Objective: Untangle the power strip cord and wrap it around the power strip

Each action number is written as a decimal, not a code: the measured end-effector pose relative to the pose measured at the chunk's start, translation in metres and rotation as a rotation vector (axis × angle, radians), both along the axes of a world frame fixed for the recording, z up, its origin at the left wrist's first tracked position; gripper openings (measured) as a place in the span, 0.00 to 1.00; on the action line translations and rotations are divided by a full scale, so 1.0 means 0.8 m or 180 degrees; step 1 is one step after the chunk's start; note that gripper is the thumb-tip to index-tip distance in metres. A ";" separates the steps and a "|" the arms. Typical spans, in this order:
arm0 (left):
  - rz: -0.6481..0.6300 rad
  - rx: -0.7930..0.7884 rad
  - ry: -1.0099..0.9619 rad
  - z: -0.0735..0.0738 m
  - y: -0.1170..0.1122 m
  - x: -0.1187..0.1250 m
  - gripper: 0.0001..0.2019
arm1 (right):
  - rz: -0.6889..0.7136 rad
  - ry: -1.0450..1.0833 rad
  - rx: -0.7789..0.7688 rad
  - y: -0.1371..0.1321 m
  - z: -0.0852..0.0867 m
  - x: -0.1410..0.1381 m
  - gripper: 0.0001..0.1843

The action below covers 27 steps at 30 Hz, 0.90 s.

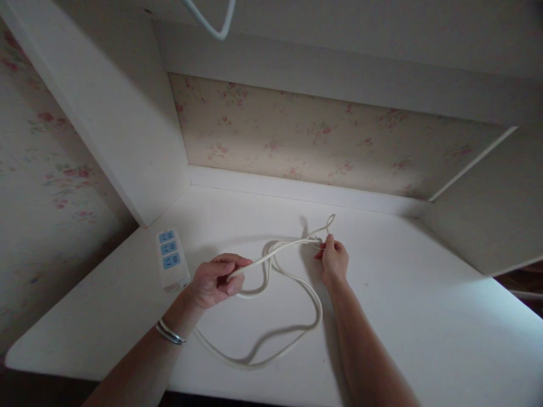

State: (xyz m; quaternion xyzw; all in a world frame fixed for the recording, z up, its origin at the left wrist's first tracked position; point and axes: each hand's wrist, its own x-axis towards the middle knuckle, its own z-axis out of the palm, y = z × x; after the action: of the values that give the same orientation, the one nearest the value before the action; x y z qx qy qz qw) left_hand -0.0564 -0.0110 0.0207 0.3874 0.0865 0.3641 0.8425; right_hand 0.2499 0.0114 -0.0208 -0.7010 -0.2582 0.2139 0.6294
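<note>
A white power cord [316,299] lies in loose loops over the white desktop, and part of it is stretched between my two hands. My left hand [218,278], with metal bangles at the wrist, is closed around one stretch of the cord. Farther back and to the right, my right hand [334,259] pinches the cord where several strands come together. A small loop sticks up just beyond its fingertips. Beside my left hand sits a white power strip [181,270] with blue socket faces. Where the cord meets the strip is hidden.
The white desktop [403,316] has a side panel [123,113] at the left and another panel [483,209] at the right. Floral wallpaper [271,130] covers the back wall beneath an overhead shelf [318,73]. A pale looped cable [220,34] hangs from above.
</note>
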 end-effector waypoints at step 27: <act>0.1554 -0.0623 -0.0074 0.025 0.008 0.030 0.04 | -0.0526 -0.0523 0.0581 -0.006 0.010 0.009 0.24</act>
State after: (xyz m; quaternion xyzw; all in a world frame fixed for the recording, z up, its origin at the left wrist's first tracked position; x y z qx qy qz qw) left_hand -0.0322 -0.0047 0.0407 0.2676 0.2025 0.5510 0.7641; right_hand 0.2568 0.0062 -0.0126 -0.6749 -0.2686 0.0789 0.6828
